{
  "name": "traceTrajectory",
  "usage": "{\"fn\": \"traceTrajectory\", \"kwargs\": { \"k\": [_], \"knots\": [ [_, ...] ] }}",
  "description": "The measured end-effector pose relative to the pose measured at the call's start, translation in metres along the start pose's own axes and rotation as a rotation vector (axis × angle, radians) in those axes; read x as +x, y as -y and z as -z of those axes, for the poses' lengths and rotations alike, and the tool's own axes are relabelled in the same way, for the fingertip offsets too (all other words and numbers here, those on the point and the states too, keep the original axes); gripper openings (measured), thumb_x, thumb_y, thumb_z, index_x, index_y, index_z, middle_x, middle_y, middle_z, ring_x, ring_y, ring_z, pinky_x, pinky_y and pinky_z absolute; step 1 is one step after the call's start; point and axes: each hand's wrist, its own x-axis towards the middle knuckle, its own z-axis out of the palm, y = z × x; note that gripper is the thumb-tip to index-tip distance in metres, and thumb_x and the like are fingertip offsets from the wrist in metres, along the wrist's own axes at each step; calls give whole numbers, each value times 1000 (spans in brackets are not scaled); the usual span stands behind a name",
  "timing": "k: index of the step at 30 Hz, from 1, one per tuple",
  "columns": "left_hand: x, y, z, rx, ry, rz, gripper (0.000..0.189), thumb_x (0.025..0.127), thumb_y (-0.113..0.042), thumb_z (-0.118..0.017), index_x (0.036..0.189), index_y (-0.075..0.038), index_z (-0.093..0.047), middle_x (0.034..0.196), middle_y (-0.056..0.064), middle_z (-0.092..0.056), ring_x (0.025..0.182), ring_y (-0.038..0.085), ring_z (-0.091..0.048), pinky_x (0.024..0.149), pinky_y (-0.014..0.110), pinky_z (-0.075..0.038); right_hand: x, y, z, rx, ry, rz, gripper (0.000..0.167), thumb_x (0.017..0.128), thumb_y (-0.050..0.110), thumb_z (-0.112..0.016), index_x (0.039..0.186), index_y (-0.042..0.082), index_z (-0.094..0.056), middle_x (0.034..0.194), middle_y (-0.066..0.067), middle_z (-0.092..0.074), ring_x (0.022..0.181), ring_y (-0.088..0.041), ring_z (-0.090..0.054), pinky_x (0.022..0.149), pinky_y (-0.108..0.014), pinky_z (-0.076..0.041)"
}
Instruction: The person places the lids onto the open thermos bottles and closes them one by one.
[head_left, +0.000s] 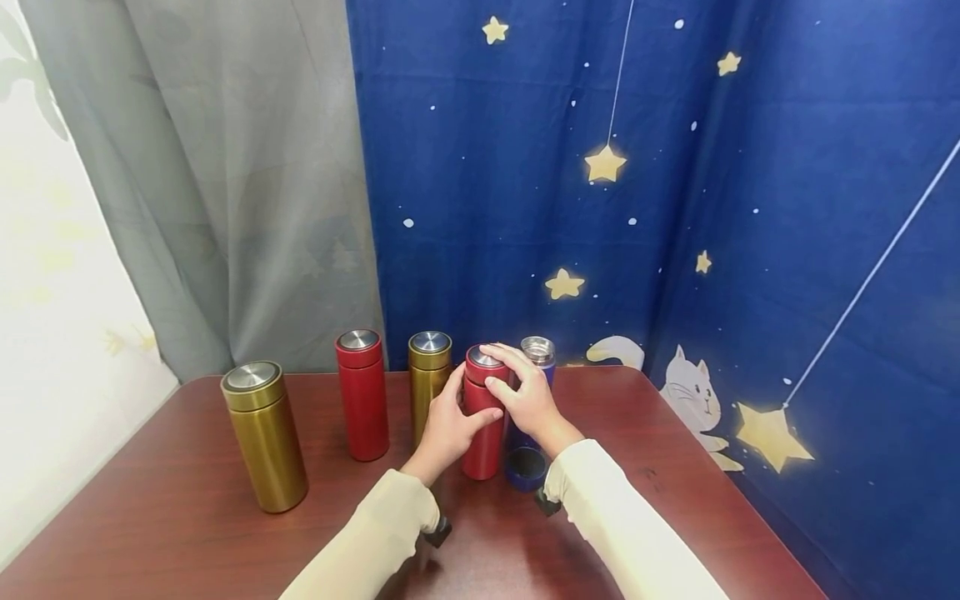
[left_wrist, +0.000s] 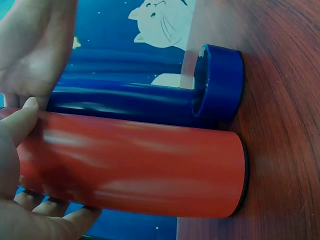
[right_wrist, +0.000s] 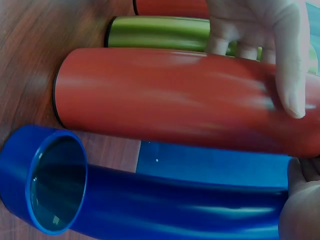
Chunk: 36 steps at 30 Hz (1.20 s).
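A red thermos (head_left: 482, 454) stands upright on the table between both hands. My left hand (head_left: 447, 427) grips its upper body, the thumb on the near side and the fingers round the far side, as the left wrist view also shows. At the top, my right hand (head_left: 531, 400) holds the thermos's steel-topped lid (head_left: 476, 372) with its fingers and thumb. Just behind on the right is a blue thermos (right_wrist: 175, 205) without its lid, its steel mouth (head_left: 537, 348) showing. In front of it a blue lid (head_left: 527, 469) lies on the table, hollow side up.
A gold thermos (head_left: 429, 382) stands close behind the left hand. Further left are another red thermos (head_left: 363, 408) and a nearer gold thermos (head_left: 268, 450), both lidded. Blue star-patterned and grey curtains (head_left: 285, 167) hang beyond the brown table (head_left: 187, 533).
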Motion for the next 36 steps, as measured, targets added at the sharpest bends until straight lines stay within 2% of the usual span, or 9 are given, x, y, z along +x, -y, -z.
{"fn": "traceTrajectory", "kwargs": {
  "k": [9,18,23,27,30,33,36],
  "knots": [
    [-3,1,2,-18,-15,-4,87,76,-19,-85,148,-10,-37,133,13,-58,115,29,-60,91,42,-52,0,3,2,-83,-1,32,46,85,19,-74,130,17,-64,130,-8,-60,121,-27,-53,96,-50,-47],
    [-1,3,1,-6,-14,-30,87,77,-23,-84,149,-12,-38,133,12,-58,113,27,-62,91,40,-52,1,9,-7,-177,-104,-63,47,78,27,-82,123,22,-69,110,-6,-58,102,-24,-56,84,-41,-53],
    [-3,4,0,27,-19,-44,84,78,-23,-83,149,-11,-38,132,12,-59,112,28,-62,90,40,-53,-1,13,-16,-322,-186,-83,47,75,34,-84,118,22,-70,102,-5,-52,95,-22,-53,78,-38,-54],
    [-2,5,0,42,-26,-67,80,79,-14,-81,147,-9,-40,130,13,-60,111,26,-63,91,39,-52,1,19,-24,-491,-259,-71,49,74,44,-83,112,19,-68,98,-6,-51,93,-22,-51,73,-39,-54],
    [-1,5,0,62,-36,-71,78,78,-8,-79,146,-10,-42,128,12,-62,109,25,-63,91,39,-52,3,23,-28,-584,-299,-58,52,73,50,-82,108,15,-64,97,-7,-52,93,-23,-50,74,-39,-52],
    [-1,5,1,80,-43,-78,77,77,-6,-78,145,-10,-44,127,12,-62,108,26,-63,90,40,-53,4,26,-31,-640,-314,-60,55,72,52,-81,105,14,-61,98,-8,-53,96,-25,-50,77,-40,-50],
    [-1,4,1,77,-37,-84,77,77,-5,-78,145,-8,-43,129,13,-61,113,27,-61,93,41,-51,4,29,-31,-647,-289,-94,57,73,53,-79,108,13,-58,99,-8,-53,98,-25,-49,79,-40,-48]
  ]
}}
